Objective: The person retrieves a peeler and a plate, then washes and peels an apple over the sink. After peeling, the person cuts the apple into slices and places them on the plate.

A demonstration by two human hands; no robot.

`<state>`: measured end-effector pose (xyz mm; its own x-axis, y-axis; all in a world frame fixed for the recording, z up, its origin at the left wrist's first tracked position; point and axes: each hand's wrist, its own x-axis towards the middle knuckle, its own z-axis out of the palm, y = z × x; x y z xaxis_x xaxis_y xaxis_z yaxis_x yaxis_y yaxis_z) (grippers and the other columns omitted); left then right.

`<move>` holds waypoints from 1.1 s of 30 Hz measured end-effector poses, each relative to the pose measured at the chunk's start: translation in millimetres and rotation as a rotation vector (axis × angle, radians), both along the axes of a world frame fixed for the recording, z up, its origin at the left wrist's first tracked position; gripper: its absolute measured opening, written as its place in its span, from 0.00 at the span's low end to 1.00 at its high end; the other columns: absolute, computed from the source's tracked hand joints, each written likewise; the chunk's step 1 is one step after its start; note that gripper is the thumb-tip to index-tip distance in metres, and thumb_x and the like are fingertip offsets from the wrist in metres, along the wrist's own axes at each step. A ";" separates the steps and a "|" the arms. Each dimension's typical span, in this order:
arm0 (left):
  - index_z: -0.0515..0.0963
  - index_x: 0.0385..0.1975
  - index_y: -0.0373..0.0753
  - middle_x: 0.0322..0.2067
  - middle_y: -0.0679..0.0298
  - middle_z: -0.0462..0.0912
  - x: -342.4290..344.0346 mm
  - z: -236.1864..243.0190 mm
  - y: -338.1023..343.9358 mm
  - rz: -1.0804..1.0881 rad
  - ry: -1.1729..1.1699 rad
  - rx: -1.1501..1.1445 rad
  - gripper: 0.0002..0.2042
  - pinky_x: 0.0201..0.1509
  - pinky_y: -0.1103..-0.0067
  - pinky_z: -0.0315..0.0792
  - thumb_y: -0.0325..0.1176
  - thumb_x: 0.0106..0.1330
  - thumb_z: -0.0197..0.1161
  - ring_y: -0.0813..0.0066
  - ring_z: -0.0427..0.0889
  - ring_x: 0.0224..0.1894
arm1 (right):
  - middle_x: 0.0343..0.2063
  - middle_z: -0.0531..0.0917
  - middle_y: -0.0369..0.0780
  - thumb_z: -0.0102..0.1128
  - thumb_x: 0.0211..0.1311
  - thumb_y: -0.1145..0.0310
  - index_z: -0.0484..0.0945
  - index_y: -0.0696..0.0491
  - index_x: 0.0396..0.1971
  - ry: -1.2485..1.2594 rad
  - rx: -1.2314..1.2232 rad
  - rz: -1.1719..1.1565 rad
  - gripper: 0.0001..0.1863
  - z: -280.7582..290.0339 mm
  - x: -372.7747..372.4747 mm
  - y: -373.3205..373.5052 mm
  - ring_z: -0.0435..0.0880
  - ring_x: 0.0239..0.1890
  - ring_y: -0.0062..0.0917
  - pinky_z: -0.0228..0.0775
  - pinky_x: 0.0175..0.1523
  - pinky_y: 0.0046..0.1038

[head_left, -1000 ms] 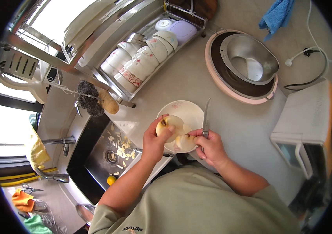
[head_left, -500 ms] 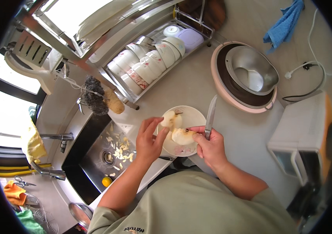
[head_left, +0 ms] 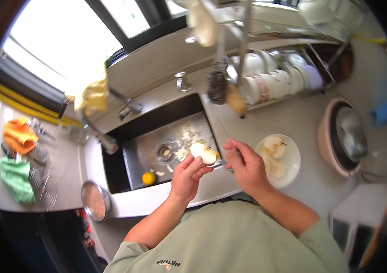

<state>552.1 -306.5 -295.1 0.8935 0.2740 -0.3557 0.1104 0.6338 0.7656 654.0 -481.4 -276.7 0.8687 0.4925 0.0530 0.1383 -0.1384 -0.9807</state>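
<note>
At the front right edge of the sink (head_left: pixel 136 157), my left hand (head_left: pixel 185 178) grips a peeled pear piece (head_left: pixel 202 153) between thumb and fingers. The piece is pale, with some browned yellow at its core side. My right hand (head_left: pixel 249 169) is closed round a knife (head_left: pixel 223 129), whose thin blade points up and to the left. Both hands are close together, the right one just beside the pear piece. To the right of them, a white plate (head_left: pixel 292 159) holds more pale pear pieces, one with a dark stem. The knife's handle is mostly hidden by my fingers.
Peelings (head_left: pixel 185 140) and a yellow round fruit (head_left: pixel 149 178) lie in the sink. The tap (head_left: pixel 107 142) reaches over its left side. Bowls (head_left: pixel 270 84) fill a rack at the back. Nested basins (head_left: pixel 331 136) stand at right, a metal bowl (head_left: pixel 96 201) at left.
The view has swung left toward the sink. Both hands have moved from above the plate to the sink's edge. The pear piece has passed from my right hand into my left.
</note>
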 end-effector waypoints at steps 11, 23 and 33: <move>0.74 0.63 0.33 0.56 0.52 0.84 -85.5 27.4 82.4 0.304 -0.028 -0.207 0.21 0.66 0.67 0.79 0.43 0.81 0.57 0.60 0.83 0.60 | 0.26 0.86 0.42 0.62 0.76 0.62 0.66 0.50 0.75 -0.045 -0.062 0.410 0.32 14.0 -74.6 107.4 0.86 0.26 0.30 0.77 0.35 0.33; 0.79 0.58 0.33 0.52 0.53 0.86 -121.1 28.1 133.7 0.153 -0.055 -0.238 0.21 0.65 0.65 0.78 0.46 0.81 0.55 0.62 0.85 0.55 | 0.40 0.90 0.38 0.59 0.78 0.71 0.68 0.51 0.75 0.072 0.113 0.359 0.28 2.5 -121.0 147.1 0.86 0.38 0.21 0.77 0.47 0.25; 0.76 0.60 0.33 0.50 0.54 0.86 -127.0 -7.1 184.3 -0.270 -0.260 -0.422 0.22 0.52 0.67 0.77 0.46 0.80 0.54 0.60 0.83 0.46 | 0.24 0.72 0.30 0.54 0.79 0.73 0.59 0.46 0.80 0.260 0.055 0.559 0.33 34.0 -124.6 140.9 0.71 0.27 0.15 0.69 0.37 0.22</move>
